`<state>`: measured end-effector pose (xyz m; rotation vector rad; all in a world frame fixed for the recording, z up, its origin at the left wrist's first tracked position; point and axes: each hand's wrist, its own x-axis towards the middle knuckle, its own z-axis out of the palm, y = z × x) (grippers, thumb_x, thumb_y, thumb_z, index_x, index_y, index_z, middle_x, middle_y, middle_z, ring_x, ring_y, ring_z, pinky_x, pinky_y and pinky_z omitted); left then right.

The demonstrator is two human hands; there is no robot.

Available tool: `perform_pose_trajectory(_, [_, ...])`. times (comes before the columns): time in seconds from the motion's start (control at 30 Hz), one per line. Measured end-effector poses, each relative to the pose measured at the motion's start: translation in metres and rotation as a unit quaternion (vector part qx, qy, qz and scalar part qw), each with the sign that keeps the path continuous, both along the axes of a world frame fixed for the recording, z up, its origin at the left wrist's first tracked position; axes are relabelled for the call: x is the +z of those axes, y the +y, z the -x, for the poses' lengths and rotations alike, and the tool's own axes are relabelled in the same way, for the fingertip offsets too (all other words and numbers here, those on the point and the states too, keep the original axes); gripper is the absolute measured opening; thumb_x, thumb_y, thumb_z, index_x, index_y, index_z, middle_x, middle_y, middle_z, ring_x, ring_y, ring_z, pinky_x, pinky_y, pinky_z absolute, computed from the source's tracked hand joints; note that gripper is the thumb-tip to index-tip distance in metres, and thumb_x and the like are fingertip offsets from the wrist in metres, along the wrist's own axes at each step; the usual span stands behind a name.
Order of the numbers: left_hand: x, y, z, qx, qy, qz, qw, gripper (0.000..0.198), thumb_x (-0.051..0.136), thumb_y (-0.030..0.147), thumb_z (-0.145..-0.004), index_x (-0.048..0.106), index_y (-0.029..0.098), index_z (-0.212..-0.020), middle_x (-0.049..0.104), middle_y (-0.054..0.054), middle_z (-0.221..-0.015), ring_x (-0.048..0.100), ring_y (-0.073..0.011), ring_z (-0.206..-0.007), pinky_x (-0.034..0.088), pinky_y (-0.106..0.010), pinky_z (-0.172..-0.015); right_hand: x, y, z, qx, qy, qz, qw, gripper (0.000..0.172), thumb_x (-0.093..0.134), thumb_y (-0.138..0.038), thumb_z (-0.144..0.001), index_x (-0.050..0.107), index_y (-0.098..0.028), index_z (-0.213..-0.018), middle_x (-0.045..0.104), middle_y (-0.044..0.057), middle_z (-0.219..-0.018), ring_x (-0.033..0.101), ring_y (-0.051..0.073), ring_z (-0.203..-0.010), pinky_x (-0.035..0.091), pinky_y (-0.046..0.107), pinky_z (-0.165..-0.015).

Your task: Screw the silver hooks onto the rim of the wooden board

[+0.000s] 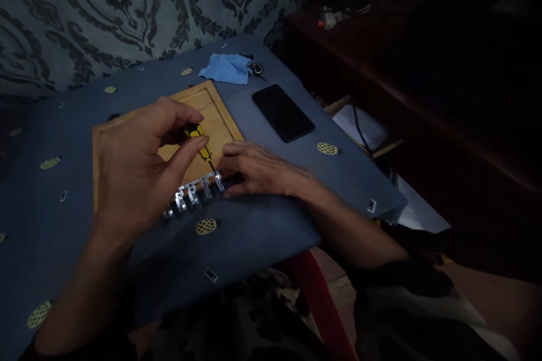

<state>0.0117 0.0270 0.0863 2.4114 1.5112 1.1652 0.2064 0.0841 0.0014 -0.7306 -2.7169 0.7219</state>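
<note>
My left hand [139, 158] is closed round the yellow and black handle of a small screwdriver [198, 136]. Its shaft slants down to the right, and the tip meets the rightmost metal hook [218, 179] in a row along the near edge of a wooden framed board [228, 115]. My right hand [249, 169] grips the board's near right corner, thumb and fingers bent beside that hook. Several more shiny hooks [193, 194] hang to the left along the same edge. Part of the board is hidden behind my left hand.
A black phone [283, 113] lies right of the board on the blue patterned tablecloth [271, 225]. Farther back are a blue cloth [226, 69] and a dark key-like item [257, 69]. Dark red furniture [339, 56] stands to the right, with an open drawer [364, 127].
</note>
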Motion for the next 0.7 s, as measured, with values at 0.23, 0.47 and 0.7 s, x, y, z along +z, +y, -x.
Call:
perform_pose_trajectory(0.23, [0.001, 0.0, 0.002, 0.004, 0.0, 0.023, 1.0, 0.017, 0.071, 0.027, -0.089, 0.071, 0.03, -0.105, 0.074, 0.005, -0.099, 0.073, -0.017, -0.088, 0.062, -0.031, -0.079, -0.001, 0.0, -0.001, -0.002, 0.0, 0.001, 1.0, 0.037, 0.081, -0.04, -0.083, 0.068, -0.014, -0.106, 0.058, 0.006, -0.099, 0.054, 0.022, -0.099, 0.039, 0.033, -0.085])
perform_pose_trajectory(0.47, [0.008, 0.001, 0.004, -0.036, 0.006, 0.027, 0.999, 0.017, 0.072, 0.021, -0.087, 0.071, 0.031, -0.101, 0.075, 0.005, -0.095, 0.073, -0.0164, -0.083, 0.061, -0.031, -0.077, -0.002, 0.001, 0.0, -0.004, 0.002, -0.004, 1.0, 0.035, 0.08, -0.042, -0.083, 0.068, -0.016, -0.102, 0.057, 0.005, -0.098, 0.053, 0.022, -0.096, 0.039, 0.033, -0.084])
perform_pose_trajectory(0.7, [0.013, -0.001, 0.007, -0.033, -0.017, 0.05, 0.998, 0.015, 0.073, 0.024, -0.085, 0.072, 0.03, -0.099, 0.075, 0.004, -0.095, 0.072, -0.0174, -0.084, 0.062, -0.036, -0.082, -0.003, 0.001, 0.0, -0.001, 0.001, -0.005, 1.0, 0.036, 0.08, -0.043, -0.082, 0.068, -0.015, -0.103, 0.057, 0.005, -0.096, 0.052, 0.021, -0.094, 0.037, 0.032, -0.081])
